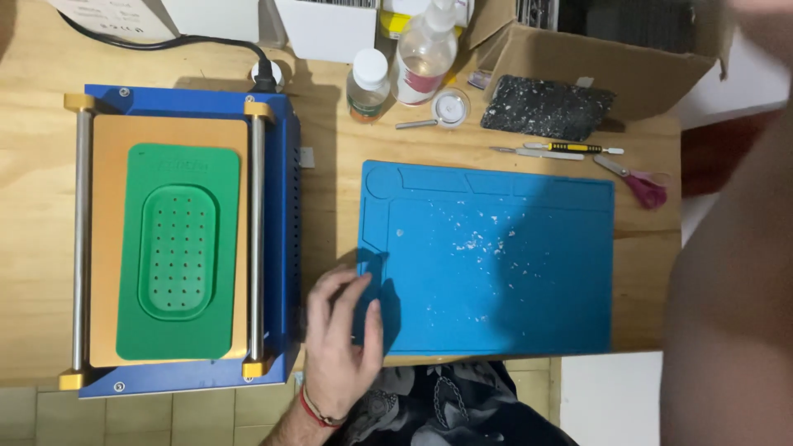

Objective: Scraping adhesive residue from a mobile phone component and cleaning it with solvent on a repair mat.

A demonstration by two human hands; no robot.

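Blue work mat lies flat on the wooden table, just right of the blue machine with the green perforated pad on its bed. White flecks and crumbs are scattered across the middle of the mat, so judging by that litter the surface is not yet clean, and no phone or part rests on it. Tools sit untouched beyond its far edge: a yellow-handled pick, a metal spatula, pink-handled scissors, two bottles and a dark speckled slab in front of a cardboard box

Left hand rests palm down at the near left corner of the mat, wrist with a red cord bracelet toward the body. Its fingers are loosely spread and slightly curled, tips touching the raised corner edge of the mat, thumb lying on the mat surface; they grip nothing that I can make out. Right hand is out of sight: only a blurred bare arm fills the right side of the view, so its fingers cannot be judged
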